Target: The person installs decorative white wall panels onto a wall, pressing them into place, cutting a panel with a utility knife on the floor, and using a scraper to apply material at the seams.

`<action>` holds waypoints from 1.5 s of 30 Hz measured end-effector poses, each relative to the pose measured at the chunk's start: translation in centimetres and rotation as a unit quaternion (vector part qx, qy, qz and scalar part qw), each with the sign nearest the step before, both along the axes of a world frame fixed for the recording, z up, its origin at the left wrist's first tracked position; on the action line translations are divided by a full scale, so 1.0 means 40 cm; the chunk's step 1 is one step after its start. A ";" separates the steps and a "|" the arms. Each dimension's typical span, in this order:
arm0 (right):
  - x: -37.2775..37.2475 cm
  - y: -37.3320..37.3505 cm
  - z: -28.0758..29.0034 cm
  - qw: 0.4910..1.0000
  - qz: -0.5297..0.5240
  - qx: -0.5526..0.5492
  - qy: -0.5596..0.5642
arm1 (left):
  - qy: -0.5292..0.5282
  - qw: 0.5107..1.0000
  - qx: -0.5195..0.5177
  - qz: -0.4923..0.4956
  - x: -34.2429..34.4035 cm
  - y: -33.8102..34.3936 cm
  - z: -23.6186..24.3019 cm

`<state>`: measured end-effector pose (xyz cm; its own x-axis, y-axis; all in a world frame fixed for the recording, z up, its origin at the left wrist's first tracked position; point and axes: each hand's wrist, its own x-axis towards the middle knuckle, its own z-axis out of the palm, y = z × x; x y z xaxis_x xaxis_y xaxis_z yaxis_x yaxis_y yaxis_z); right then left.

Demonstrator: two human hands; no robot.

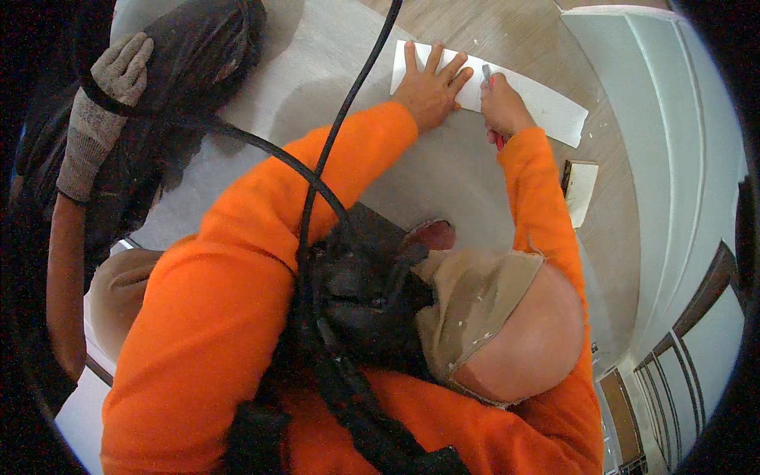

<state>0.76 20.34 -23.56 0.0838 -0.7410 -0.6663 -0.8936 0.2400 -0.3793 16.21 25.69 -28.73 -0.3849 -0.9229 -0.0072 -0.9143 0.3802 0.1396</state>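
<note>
A white strip-shaped board (546, 107) lies across the floor in front of me. My left hand (432, 91) presses flat on its left part, fingers spread and holding nothing. In my right hand (504, 109), closed around its red handle, is a utility knife (488, 74). Its grey front end touches or hovers just over the board, right of my left fingers; I cannot tell which. The blade edge itself is too small to make out.
A small pale block with a dark side (582, 190) lies right of my right forearm. At the left is another person's grey-gloved hand (123, 67) beside dark clothing. Black cables (265, 145) cross the view. A pale curved wall (681, 119) bounds the right.
</note>
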 end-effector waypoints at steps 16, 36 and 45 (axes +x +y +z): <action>-0.080 0.169 -0.060 0.997 0.045 -0.058 -0.011 | 0.014 1.000 0.005 0.013 -0.003 0.011 0.016; -0.027 0.051 0.015 0.994 -0.073 -0.064 -0.042 | 0.032 0.999 0.019 0.007 -0.005 0.005 0.013; 0.013 0.004 0.001 0.999 -0.031 -0.038 -0.002 | 0.052 0.999 0.007 0.006 0.004 0.006 0.009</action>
